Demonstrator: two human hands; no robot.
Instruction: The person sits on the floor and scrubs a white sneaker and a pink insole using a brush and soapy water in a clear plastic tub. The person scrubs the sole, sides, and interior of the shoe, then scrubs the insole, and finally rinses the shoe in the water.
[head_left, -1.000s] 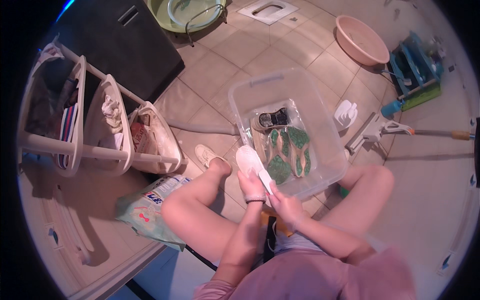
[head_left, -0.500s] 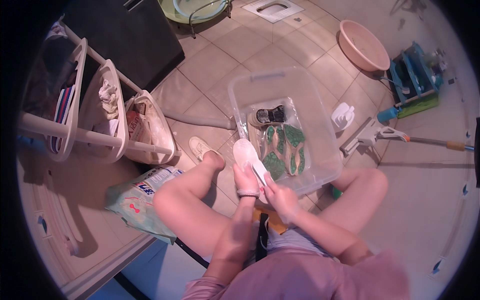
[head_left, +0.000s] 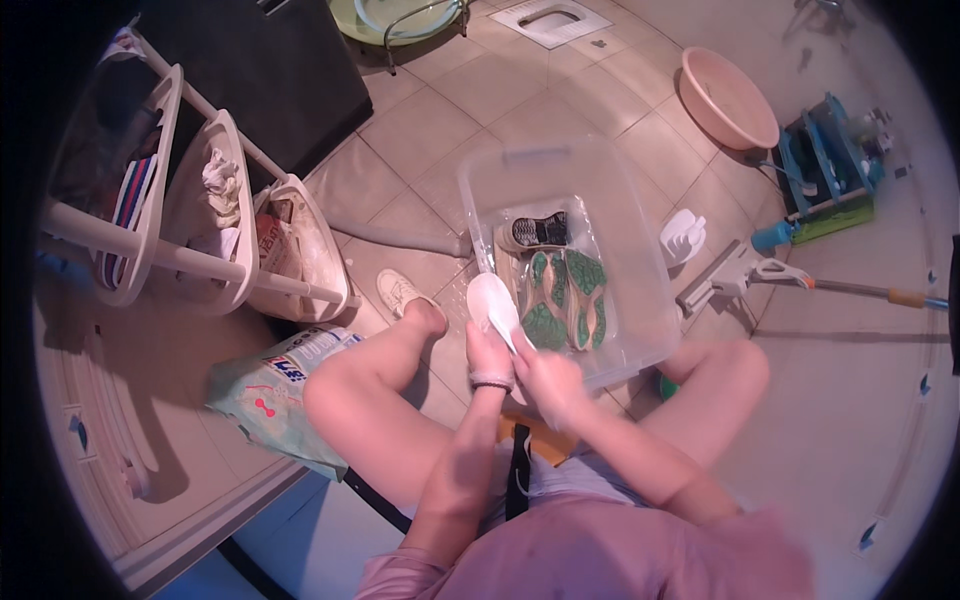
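My left hand (head_left: 488, 352) is closed around a pale, insole-shaped piece (head_left: 489, 292), its rounded end pointing away from me over the near-left edge of a clear plastic tub (head_left: 640, 200). Closed on a slim white brush (head_left: 505, 328), my right hand (head_left: 550, 385) presses it along that piece; its bristles are hidden. In the tub lie a pair of shoes with green-patterned soles (head_left: 570, 300) turned up and a shoe with a black sole (head_left: 540, 231).
A grey hose (head_left: 400, 238) runs to the tub's left side. Left stands a white shelf rack (head_left: 240, 200) above a green bag (head_left: 275, 400). Right are a white slotted piece (head_left: 683, 236), a mop (head_left: 730, 275), a blue rack (head_left: 825, 155) and a pink basin (head_left: 728, 98).
My right hand has moved slightly left and away from me, taking the brush further up the insole-shaped piece. My left hand keeps its hold.
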